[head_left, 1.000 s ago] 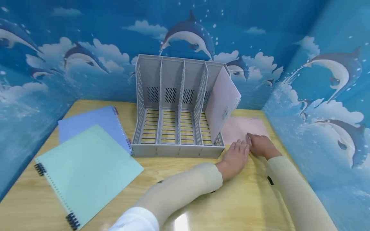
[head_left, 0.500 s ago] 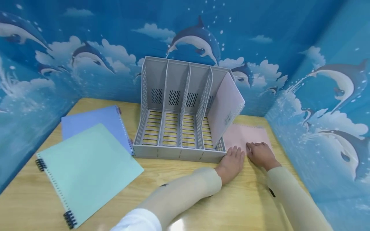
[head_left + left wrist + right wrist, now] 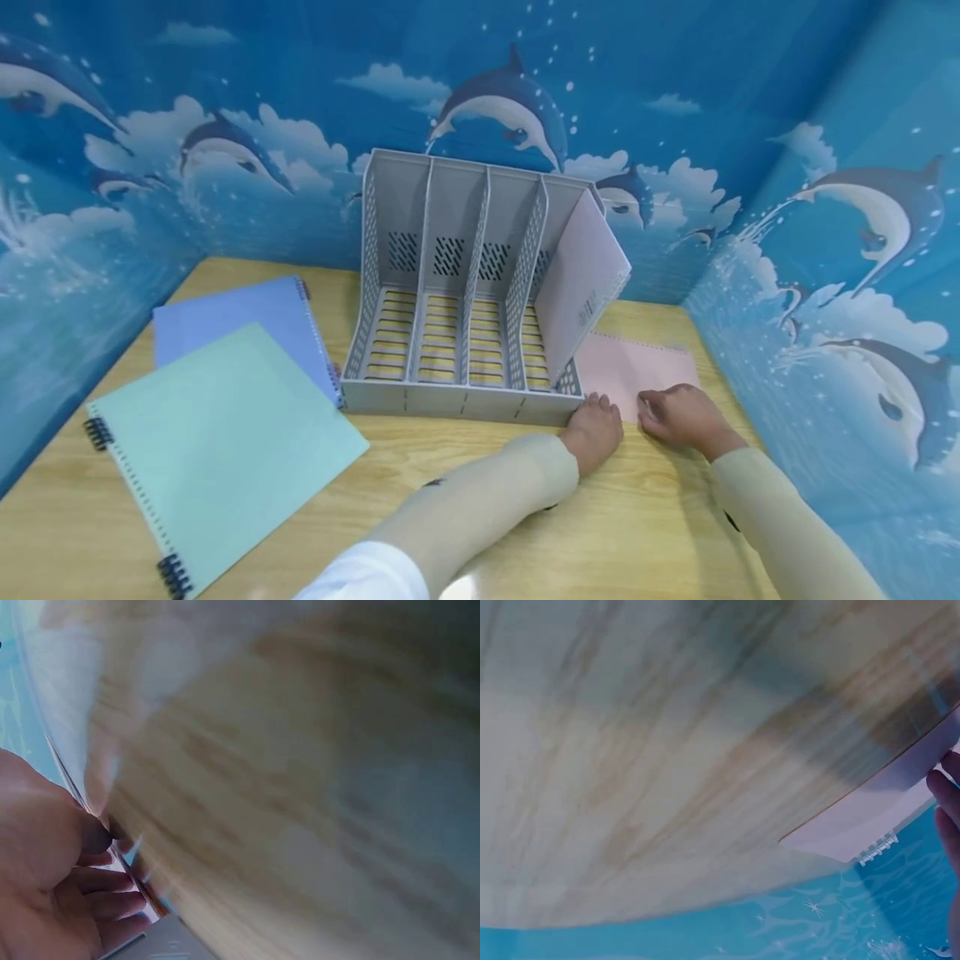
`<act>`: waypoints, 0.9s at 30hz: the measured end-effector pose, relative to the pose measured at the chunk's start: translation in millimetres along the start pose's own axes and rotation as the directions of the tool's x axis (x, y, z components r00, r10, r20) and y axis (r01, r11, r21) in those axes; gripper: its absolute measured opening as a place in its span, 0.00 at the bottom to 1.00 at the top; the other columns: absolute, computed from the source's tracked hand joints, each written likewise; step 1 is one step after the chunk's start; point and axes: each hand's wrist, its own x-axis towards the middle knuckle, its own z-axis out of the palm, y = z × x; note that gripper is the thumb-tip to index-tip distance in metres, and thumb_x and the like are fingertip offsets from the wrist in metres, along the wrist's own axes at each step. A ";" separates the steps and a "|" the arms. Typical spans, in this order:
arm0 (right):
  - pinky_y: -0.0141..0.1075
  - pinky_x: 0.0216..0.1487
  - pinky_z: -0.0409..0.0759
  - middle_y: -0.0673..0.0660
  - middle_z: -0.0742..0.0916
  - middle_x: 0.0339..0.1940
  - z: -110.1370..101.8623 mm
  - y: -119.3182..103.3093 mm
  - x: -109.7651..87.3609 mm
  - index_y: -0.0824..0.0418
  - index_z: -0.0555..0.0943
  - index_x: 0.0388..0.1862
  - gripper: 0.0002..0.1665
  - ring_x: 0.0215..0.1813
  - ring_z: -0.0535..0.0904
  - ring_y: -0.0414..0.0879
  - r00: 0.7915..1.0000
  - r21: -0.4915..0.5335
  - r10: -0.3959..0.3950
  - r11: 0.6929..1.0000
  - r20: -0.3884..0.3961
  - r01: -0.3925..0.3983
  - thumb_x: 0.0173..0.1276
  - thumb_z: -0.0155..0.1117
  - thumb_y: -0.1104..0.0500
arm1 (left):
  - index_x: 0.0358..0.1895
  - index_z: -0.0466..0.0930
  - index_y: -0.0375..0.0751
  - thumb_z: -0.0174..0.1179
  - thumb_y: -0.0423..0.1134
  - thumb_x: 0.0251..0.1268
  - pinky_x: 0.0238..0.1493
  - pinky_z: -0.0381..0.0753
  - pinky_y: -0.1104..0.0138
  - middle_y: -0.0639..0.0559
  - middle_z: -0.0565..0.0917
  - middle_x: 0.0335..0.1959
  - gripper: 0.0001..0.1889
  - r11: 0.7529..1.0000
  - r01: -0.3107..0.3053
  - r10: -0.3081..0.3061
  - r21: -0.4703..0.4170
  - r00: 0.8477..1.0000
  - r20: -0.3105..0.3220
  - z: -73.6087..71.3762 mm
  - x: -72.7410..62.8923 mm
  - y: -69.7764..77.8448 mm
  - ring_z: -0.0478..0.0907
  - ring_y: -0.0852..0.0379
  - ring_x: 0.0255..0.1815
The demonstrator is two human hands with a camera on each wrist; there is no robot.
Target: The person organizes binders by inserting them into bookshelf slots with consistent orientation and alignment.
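A pink spiral notebook (image 3: 630,367) lies flat on the table right of the grey file rack (image 3: 461,400), partly hidden behind it. My right hand (image 3: 681,417) pinches its near edge between thumb and bent fingers; in the right wrist view the fingertips (image 3: 939,780) are at the notebook's edge. My left hand (image 3: 594,433) rests on the near left part of the same notebook, close by the rack's front right corner. The left wrist view shows its fingers (image 3: 112,904) fairly straight and the thumb at the notebook's edge.
A pale pink notebook (image 3: 585,283) leans upright in the rack's rightmost compartment. At the left, a green spiral notebook (image 3: 225,450) overlaps a blue-purple one (image 3: 240,317). A dolphin-printed wall (image 3: 300,100) encloses the wooden table (image 3: 420,467) behind and at both sides.
The flat pink notebook has slid toward me, and both hands have moved nearer with it. My left fingers lay flatter and farther forward earlier. The head view has shifted slightly.
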 end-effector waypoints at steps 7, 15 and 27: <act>0.47 0.30 0.81 0.58 0.86 0.29 -7.7 1.1 13.0 0.67 0.80 0.56 0.27 0.24 0.79 0.47 0.986 0.030 0.000 1.000 0.167 -0.005 0.59 0.66 0.56 | 0.57 0.78 0.57 0.46 0.42 0.76 0.50 0.75 0.73 0.63 0.80 0.48 0.15 0.993 -0.022 0.006 -0.114 0.991 -0.132 5.0 1.9 -2.7 0.74 0.65 0.48; 0.47 0.33 0.81 0.56 0.87 0.36 -14.4 -5.8 26.8 0.62 0.83 0.48 0.17 0.29 0.81 0.48 0.966 0.104 0.026 0.993 0.259 -0.054 0.61 0.64 0.57 | 0.44 0.83 0.67 0.53 0.44 0.72 0.37 0.81 0.73 0.68 0.84 0.40 0.11 0.991 -0.099 0.081 -0.087 0.977 -0.195 5.9 -1.3 -6.4 0.79 0.68 0.39; 0.66 0.61 0.67 0.77 0.74 0.61 -8.5 20.2 45.6 0.76 0.69 0.65 0.51 0.62 0.67 0.74 0.879 0.145 0.359 0.897 0.315 -0.418 0.59 0.68 0.37 | 0.39 0.83 0.66 0.54 0.44 0.70 0.36 0.80 0.73 0.69 0.84 0.38 0.09 0.982 -0.164 0.140 -0.091 0.965 -0.223 0.0 -18.4 -1.0 0.79 0.68 0.37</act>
